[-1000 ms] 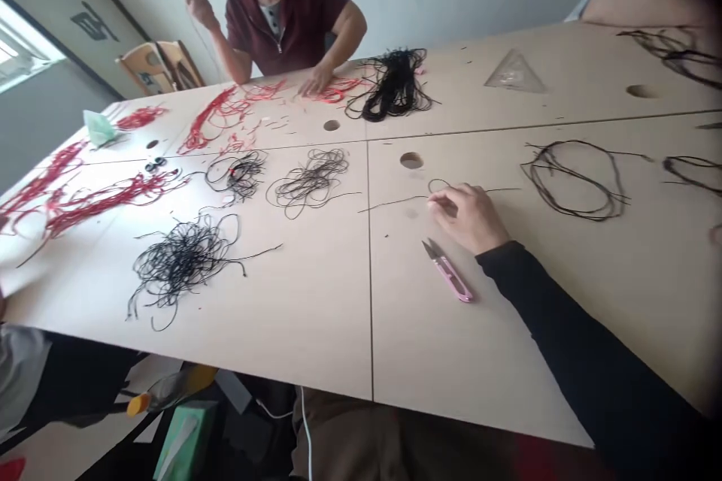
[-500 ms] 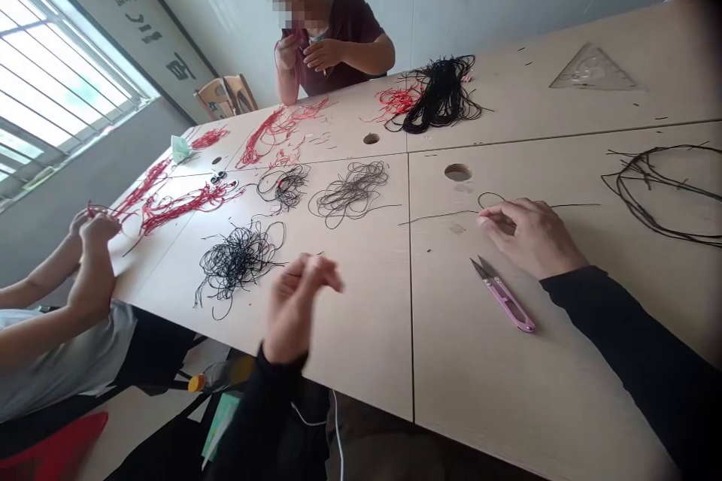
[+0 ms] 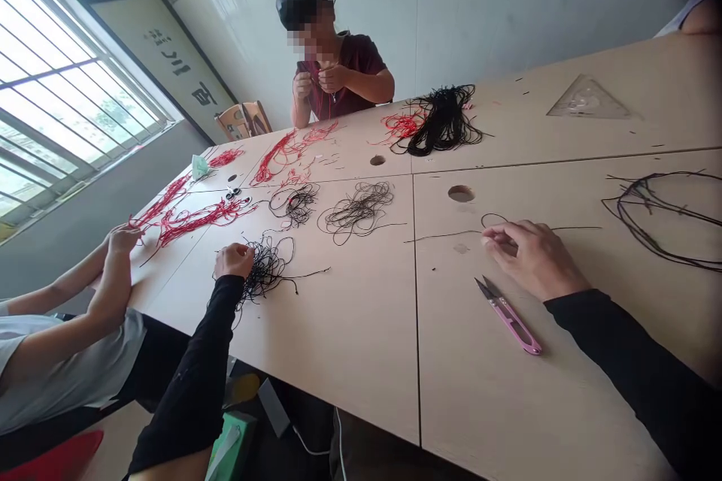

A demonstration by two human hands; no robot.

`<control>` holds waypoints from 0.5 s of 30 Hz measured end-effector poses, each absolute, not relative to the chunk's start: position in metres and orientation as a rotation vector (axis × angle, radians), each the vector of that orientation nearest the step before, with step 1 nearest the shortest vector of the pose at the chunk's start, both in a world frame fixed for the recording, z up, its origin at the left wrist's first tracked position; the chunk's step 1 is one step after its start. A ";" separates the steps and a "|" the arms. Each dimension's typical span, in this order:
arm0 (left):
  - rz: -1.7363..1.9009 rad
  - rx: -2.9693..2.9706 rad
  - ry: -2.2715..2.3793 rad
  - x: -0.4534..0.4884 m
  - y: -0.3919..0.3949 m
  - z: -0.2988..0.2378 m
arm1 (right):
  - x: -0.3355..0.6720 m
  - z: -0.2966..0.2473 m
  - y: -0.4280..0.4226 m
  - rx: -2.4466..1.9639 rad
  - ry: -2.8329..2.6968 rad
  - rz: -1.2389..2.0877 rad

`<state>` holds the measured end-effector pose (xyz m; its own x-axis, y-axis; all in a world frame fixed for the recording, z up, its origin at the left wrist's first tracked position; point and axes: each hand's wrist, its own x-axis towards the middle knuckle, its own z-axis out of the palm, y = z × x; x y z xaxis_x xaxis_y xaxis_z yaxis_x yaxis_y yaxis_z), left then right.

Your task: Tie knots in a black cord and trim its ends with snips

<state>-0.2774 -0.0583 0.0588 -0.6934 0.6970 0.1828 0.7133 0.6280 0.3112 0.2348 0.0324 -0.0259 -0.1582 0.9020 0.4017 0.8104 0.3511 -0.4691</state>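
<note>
My left hand [image 3: 233,261] is at the left edge of a tangled pile of black cords [image 3: 265,267], its fingers curled closed. What they hold, if anything, is hidden. Loose ends of that pile stick out to the right across the table. My right hand [image 3: 530,255] rests on the table, thumb and forefinger pinching a thin dark cord [image 3: 445,235]. The cord makes a small loop above the fingertips, and one end shows beyond the knuckles. Just below this hand lies a pair of pink-handled thread snips [image 3: 511,319], blades apart.
More dark cord bundles [image 3: 361,209] lie mid-table, with red cords [image 3: 197,219] to the left. A thick black hank [image 3: 443,124], a clear set square [image 3: 590,99] and a cord coil [image 3: 665,214] lie farther off. Co-workers sit at left and across. The tabletop has round holes [image 3: 461,194].
My left hand has moved left and away from me, from the bare tabletop to the black cord pile. My right hand keeps its pinch. The view has tilted slightly up.
</note>
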 end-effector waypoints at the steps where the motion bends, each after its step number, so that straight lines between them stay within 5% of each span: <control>1: -0.580 -1.205 -2.797 -0.278 -0.056 0.060 | 0.235 -0.027 0.033 -1.486 -1.992 0.190; 8: -0.744 -1.125 -2.742 -0.285 -0.055 0.095 | 0.236 -0.028 0.034 -1.489 -1.987 0.194; 15: -1.419 -1.086 -2.416 -0.260 -0.052 0.156 | 0.236 -0.027 0.035 -1.483 -1.999 0.197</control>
<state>-0.2604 -0.0523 0.1564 -0.7305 0.5142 0.4494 0.6428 0.2956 0.7067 0.2356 0.0351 -0.0268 -0.1642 0.9031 0.3969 0.8083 0.3538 -0.4707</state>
